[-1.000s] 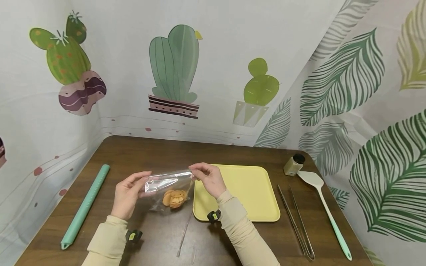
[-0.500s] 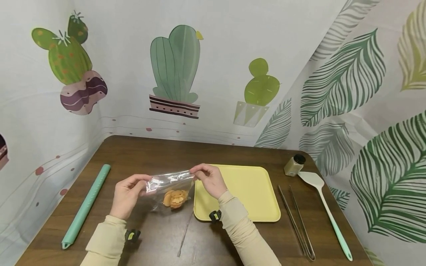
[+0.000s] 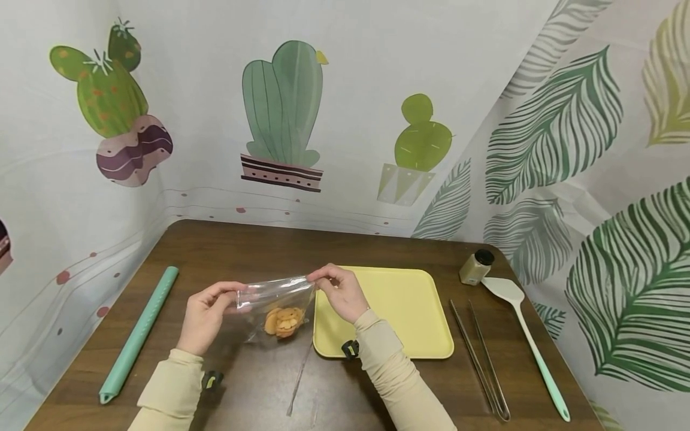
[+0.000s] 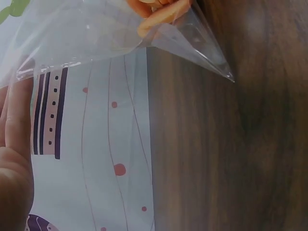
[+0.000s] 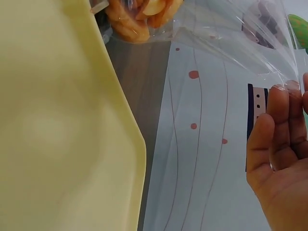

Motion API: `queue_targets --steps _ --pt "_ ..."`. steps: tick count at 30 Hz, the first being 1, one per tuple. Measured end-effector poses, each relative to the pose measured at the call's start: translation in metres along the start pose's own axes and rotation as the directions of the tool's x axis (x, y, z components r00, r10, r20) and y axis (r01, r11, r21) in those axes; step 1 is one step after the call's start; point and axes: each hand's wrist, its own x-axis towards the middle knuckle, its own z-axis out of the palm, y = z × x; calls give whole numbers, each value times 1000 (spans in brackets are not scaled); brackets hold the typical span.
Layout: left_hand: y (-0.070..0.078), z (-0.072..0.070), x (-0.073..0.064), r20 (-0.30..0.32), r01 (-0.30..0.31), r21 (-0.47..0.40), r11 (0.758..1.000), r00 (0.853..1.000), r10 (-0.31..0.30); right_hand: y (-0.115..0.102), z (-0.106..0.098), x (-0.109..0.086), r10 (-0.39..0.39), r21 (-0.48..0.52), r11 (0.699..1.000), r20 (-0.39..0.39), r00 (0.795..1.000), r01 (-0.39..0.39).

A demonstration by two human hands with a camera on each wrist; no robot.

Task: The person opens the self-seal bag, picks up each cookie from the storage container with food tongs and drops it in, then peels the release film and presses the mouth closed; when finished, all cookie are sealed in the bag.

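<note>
A clear plastic bag (image 3: 275, 294) hangs between my two hands above the table. Orange-brown cookies or crackers (image 3: 284, 322) lie bunched in its lower part; their exact kind is hard to tell. My left hand (image 3: 207, 311) pinches the bag's upper left corner between thumb and fingers. At the upper right corner, my right hand (image 3: 342, 293) pinches the film in the same way, over the left edge of a yellow tray (image 3: 396, 311). In the right wrist view, the bag's film (image 5: 231, 43) stretches up to the fingertips.
On the wooden table (image 3: 242, 245), a green stick-shaped tool (image 3: 140, 335) lies left. Metal tongs (image 3: 480, 359), a white spatula (image 3: 525, 335) with a green handle and a black-capped jar (image 3: 477, 267) are at right. A thin clear strip (image 3: 299, 383) lies in front.
The left hand has shifted very slightly and the bag's top edge looks straighter and smoother. Both hands keep their pinch; the tray and tools have not moved.
</note>
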Motion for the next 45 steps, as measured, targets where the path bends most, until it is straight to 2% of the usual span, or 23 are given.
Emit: queue_targets --steps 3,7,10,13,14,17,20,26,29,32,35,40,43,45 --pt "1 0 0 -12 -2 12 1000 1000 2 0 -1 0 -7 -15 1000 -4 1000 7" --pt "1 1 0 -81 9 172 985 997 5 -1 -2 0 -16 -38 999 -3 1000 16" --pt "1 3 0 -99 3 222 975 995 19 0 -2 0 -15 -43 999 -2 1000 15" --pt "3 5 1 -85 -16 183 983 996 32 0 -2 0 -5 -41 999 3 1000 5" --pt "8 7 0 -84 -17 179 984 996 33 0 -3 0 -1 -38 999 5 1000 1" --pt "21 10 -2 -74 -24 175 984 997 37 16 -2 2 17 -35 999 13 1000 -16" --pt "28 12 -3 -66 -43 165 985 996 54 32 -1 3 20 -28 999 14 1000 -19" --pt "3 6 1 -62 -85 62 994 994 89 40 1 4 -32 -46 998 -9 999 32" --pt "0 6 2 -40 -117 -12 993 992 117 40 2 4 -28 -60 998 -20 999 27" --pt "1 6 1 -36 -124 -40 992 992 122 40 2 4 -7 -57 998 -33 999 6" --pt "3 5 0 -50 -114 16 993 992 115 33 1 3 5 -37 999 -33 999 -6" --pt "3 4 -1 -77 -123 125 984 988 134 10 0 0 -57 -47 997 13 998 58" --pt "-2 5 1 -53 -122 104 987 990 128 10 2 1 -86 -56 994 49 995 89" --pt "-5 8 3 -16 -103 69 992 994 105 17 4 3 -64 -66 996 69 996 68"
